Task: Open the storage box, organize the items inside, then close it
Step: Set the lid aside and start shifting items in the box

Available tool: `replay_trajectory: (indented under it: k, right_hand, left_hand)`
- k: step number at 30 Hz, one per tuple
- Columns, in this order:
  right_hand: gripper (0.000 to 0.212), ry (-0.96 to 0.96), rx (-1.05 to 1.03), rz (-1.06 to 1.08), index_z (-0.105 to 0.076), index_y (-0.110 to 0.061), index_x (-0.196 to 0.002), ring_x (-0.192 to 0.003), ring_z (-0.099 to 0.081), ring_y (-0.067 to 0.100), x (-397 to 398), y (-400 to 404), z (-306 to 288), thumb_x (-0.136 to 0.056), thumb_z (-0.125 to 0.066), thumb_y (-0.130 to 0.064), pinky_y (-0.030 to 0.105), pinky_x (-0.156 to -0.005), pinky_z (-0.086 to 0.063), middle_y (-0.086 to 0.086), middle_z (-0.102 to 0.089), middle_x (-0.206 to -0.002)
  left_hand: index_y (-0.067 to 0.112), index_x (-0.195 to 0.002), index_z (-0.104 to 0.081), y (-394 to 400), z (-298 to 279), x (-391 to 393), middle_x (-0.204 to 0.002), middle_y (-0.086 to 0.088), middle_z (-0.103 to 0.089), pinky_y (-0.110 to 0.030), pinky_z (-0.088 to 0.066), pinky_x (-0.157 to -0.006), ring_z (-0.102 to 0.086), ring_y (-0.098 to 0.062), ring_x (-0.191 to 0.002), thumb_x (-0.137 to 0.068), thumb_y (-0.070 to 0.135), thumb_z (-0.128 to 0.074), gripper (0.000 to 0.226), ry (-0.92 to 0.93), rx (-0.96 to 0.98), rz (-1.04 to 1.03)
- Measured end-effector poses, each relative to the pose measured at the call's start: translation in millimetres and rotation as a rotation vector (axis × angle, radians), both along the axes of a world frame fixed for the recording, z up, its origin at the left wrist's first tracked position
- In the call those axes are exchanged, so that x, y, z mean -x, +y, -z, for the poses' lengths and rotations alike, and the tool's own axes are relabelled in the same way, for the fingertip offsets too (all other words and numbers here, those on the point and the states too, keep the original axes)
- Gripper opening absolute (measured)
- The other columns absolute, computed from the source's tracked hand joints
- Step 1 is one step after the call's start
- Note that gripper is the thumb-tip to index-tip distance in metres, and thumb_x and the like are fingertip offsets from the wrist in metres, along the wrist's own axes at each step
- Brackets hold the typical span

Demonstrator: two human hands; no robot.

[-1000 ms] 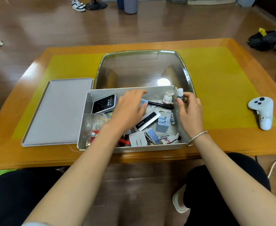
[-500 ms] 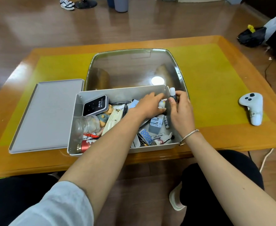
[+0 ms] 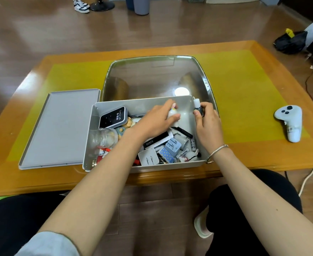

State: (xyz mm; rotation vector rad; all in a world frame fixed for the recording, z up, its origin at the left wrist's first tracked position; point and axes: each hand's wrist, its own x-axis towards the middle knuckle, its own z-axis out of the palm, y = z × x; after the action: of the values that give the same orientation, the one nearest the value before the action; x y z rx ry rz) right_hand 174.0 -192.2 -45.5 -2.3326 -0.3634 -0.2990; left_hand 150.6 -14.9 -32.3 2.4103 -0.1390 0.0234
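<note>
My left hand [image 3: 156, 120] reaches into the far right part of the open storage box [image 3: 142, 167], fingers and thumb curled round a small white figurine [image 3: 174, 117]. My right hand [image 3: 207, 124] sits just right of it at the box's far right corner, thumb and fingertips pinching a small dark bottle [image 3: 198, 109] with a white cap, held upright against the box wall. A metal bangle [image 3: 216, 153] rings that wrist.

Left of my left hand, inside the box: a black wifi device [image 3: 113, 117] propped at the back, a clear plastic jar [image 3: 103, 138] on its side nearer me. Under and just behind my left wrist, toward me: a black-and-white card [image 3: 156, 142], a blue plug adapter [image 3: 173, 146], a white charger [image 3: 148, 157], other small clutter I cannot sort out.

The box lid [image 3: 59, 128] lies flat on the table [image 3: 244, 159], touching the box's left side, well left of both hands. Beyond my hands, a shiny metal tray [image 3: 152, 78]. Well right of my right hand, apart on the table, a white game controller [image 3: 289, 121].
</note>
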Motion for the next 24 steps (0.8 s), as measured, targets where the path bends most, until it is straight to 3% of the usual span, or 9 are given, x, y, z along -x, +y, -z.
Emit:
replay_trajectory:
  k: [4, 7, 11, 14, 17, 20, 24]
  right_hand:
    - [0.022, 0.006, -0.004, 0.005, -0.049, -0.008, -0.115, -0.096, -0.051, 0.026, 0.4, 0.8, 0.6, -0.098, -0.044, -0.023, 0.047, -0.085, -0.044, 0.008, -0.060, -0.099]
    - [0.022, 0.009, -0.013, 0.004, -0.049, -0.008, -0.114, -0.096, -0.051, 0.024, 0.5, 1.1, 0.7, -0.098, -0.044, -0.022, 0.047, -0.086, -0.044, 0.004, -0.057, -0.096]
    - [0.022, 0.011, -0.018, 0.004, -0.048, -0.008, -0.115, -0.096, -0.051, 0.026, -0.8, 0.1, 2.1, -0.098, -0.044, -0.022, 0.047, -0.084, -0.044, 0.010, -0.060, -0.100]
    - [0.022, 0.028, -0.021, 0.006, -0.048, -0.010, -0.115, -0.095, -0.050, 0.024, -1.4, 0.3, 3.0, -0.098, -0.044, -0.024, 0.044, -0.085, -0.044, 0.007, -0.058, -0.099]
    - [0.022, 0.032, -0.022, 0.002, -0.048, -0.010, -0.115, -0.095, -0.049, 0.022, -1.5, 0.9, 3.4, -0.098, -0.043, -0.024, 0.044, -0.085, -0.044, 0.004, -0.056, -0.098]
    - [0.023, 0.036, -0.029, -0.001, -0.048, -0.010, -0.116, -0.097, -0.051, 0.025, -2.4, 0.1, 3.6, -0.098, -0.043, -0.024, 0.044, -0.086, -0.044, 0.009, -0.059, -0.102]
    - [0.024, 0.040, -0.035, -0.007, -0.047, -0.007, -0.117, -0.099, -0.051, 0.030, -2.8, 0.3, 3.0, -0.098, -0.043, -0.022, 0.048, -0.087, -0.043, 0.013, -0.059, -0.105]
  left_hand:
    - [0.030, -0.110, -0.038, 19.2, -11.9, 13.8, -0.080, 0.006, -0.065, -0.030, -0.039, -0.062, -0.059, -0.022, -0.074, -0.082, 0.048, -0.040, 0.034, 0.088, -0.065, -0.116]
    - [0.025, -0.095, -0.040, 27.7, -10.5, 14.7, -0.090, -0.001, -0.065, -0.034, -0.033, -0.060, -0.056, -0.025, -0.079, -0.079, 0.053, -0.039, 0.032, 0.159, -0.253, -0.156]
    - [0.022, -0.091, -0.043, 28.6, -2.7, 15.7, -0.104, -0.014, -0.062, -0.034, -0.032, -0.067, -0.051, -0.031, -0.090, -0.086, 0.047, -0.047, 0.026, 0.202, -0.475, -0.167]
    - [0.023, -0.093, -0.048, 24.4, -3.8, 12.6, -0.109, -0.009, -0.053, -0.036, -0.032, -0.080, -0.045, -0.030, -0.108, -0.083, 0.043, -0.049, 0.022, 0.196, -0.529, -0.140]
    - [0.023, -0.103, -0.056, 18.4, -6.6, 4.7, -0.104, -0.002, -0.041, -0.036, -0.026, -0.083, -0.038, -0.026, -0.113, -0.084, 0.040, -0.048, 0.026, 0.148, -0.472, -0.141]
    - [0.021, -0.122, -0.052, 2.3, -5.6, -10.1, -0.124, -0.008, -0.048, -0.038, -0.030, -0.094, -0.038, -0.027, -0.122, -0.088, 0.034, -0.048, 0.037, 0.091, -0.422, -0.041]
    - [0.027, -0.142, -0.039, -27.5, 8.3, -28.3, -0.139, -0.012, -0.046, -0.041, -0.031, -0.103, -0.041, -0.030, -0.129, -0.095, 0.035, -0.040, 0.048, 0.191, -0.488, 0.135]
